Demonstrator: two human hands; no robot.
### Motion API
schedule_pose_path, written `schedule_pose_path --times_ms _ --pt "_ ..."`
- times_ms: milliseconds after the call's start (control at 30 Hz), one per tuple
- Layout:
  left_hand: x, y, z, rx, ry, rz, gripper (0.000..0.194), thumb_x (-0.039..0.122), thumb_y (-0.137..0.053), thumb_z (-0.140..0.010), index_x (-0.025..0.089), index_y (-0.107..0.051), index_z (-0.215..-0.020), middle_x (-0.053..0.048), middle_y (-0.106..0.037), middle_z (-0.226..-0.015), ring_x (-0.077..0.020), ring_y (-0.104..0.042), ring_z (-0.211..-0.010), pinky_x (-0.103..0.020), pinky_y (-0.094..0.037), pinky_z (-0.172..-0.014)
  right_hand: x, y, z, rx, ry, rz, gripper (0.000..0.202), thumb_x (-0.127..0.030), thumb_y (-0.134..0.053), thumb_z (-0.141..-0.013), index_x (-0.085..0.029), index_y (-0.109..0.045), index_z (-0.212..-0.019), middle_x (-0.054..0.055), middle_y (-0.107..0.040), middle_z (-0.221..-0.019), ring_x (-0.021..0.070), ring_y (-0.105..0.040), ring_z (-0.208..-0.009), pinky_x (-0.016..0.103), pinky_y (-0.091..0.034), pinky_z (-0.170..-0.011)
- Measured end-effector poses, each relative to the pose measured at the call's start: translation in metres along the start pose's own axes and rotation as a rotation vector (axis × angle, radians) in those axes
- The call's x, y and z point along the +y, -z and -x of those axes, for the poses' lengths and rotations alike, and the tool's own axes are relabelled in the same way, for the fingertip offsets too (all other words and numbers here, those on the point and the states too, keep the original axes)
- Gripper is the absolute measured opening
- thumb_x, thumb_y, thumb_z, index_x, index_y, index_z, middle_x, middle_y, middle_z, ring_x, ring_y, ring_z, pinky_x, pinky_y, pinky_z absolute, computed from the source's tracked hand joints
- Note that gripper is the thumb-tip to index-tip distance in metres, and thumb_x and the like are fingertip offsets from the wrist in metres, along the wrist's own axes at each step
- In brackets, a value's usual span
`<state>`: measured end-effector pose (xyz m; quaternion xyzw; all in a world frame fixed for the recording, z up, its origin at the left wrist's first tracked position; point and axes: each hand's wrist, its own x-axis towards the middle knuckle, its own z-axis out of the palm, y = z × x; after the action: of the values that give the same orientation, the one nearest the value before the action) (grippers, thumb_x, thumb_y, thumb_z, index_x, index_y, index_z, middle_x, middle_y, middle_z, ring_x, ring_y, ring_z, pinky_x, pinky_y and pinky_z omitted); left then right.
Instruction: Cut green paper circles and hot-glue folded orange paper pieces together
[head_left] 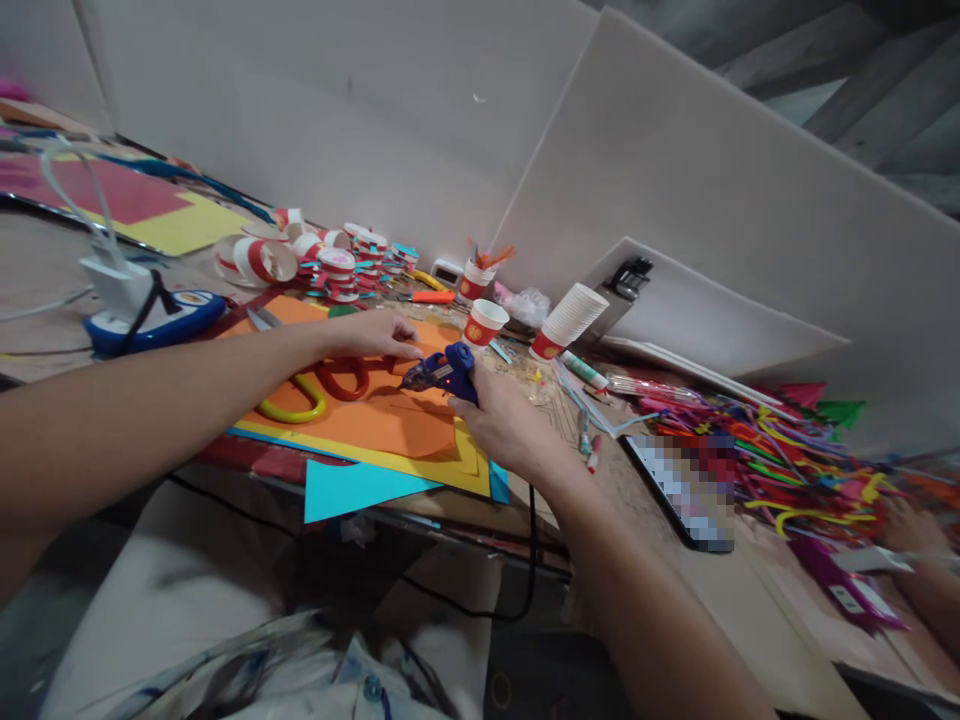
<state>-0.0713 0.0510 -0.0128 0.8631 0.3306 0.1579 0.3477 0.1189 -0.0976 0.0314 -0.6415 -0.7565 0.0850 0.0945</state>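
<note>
My right hand (pixel 499 410) is wrapped round a blue hot glue gun (pixel 454 372), its nozzle pointing left above the orange paper (pixel 405 428). Close to the nozzle, my left hand (pixel 379 334) has its fingers bent together; what they pinch, if anything, blends into the orange and cannot be made out. Beneath my left forearm lies a pair of scissors (pixel 300 400) with one yellow and one red handle loop. Yellow paper (pixel 442 465) and a blue sheet (pixel 360 488) stick out under the orange sheet at the table's front edge.
Behind my hands stand a paper cup (pixel 486 322) and a tilted cup stack (pixel 574 318). Decorated cup pieces (pixel 337 272) and a power strip (pixel 157 318) are left. Right are a phone (pixel 679 490), colourful pipe cleaners (pixel 787 470) and another person's hand (pixel 911 525). A black cord (pixel 533 560) hangs below.
</note>
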Motion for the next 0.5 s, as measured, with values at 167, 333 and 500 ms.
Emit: schedule_pose_path --times_ms 167,333,500 --pt "-0.003 0.0 -0.001 -0.008 -0.012 0.012 0.03 0.046 -0.061 -0.075 0.016 -0.065 -0.071 -0.001 -0.063 -0.065 -0.0133 -0.054 -0.061 -0.024 -0.034 -0.057 -0.004 -0.003 -0.009 -0.006 -0.017 0.033 0.028 -0.032 -0.048 -0.089 -0.016 -0.055 -0.111 0.013 -0.068 -0.102 0.0252 -0.063 -0.087 0.03 -0.042 -0.068" --pt "-0.002 0.0 -0.001 0.002 -0.009 -0.006 0.031 0.047 -0.062 -0.074 0.017 -0.062 -0.066 0.0 -0.061 -0.062 -0.0126 -0.052 -0.058 -0.025 -0.033 -0.057 -0.003 -0.001 -0.004 -0.01 -0.009 -0.008 0.028 -0.031 -0.05 -0.087 -0.017 -0.055 -0.112 0.012 -0.068 -0.101 0.0242 -0.062 -0.086 0.03 -0.043 -0.069" --pt "0.004 0.0 0.003 -0.002 0.022 0.028 0.031 0.047 -0.062 -0.074 0.017 -0.061 -0.066 0.0 -0.059 -0.059 -0.0128 -0.052 -0.057 -0.025 -0.034 -0.057 0.015 0.003 0.008 0.016 -0.001 -0.112 0.023 -0.027 -0.051 -0.086 -0.018 -0.058 -0.106 0.01 -0.067 -0.102 0.0219 -0.061 -0.087 0.031 -0.044 -0.074"
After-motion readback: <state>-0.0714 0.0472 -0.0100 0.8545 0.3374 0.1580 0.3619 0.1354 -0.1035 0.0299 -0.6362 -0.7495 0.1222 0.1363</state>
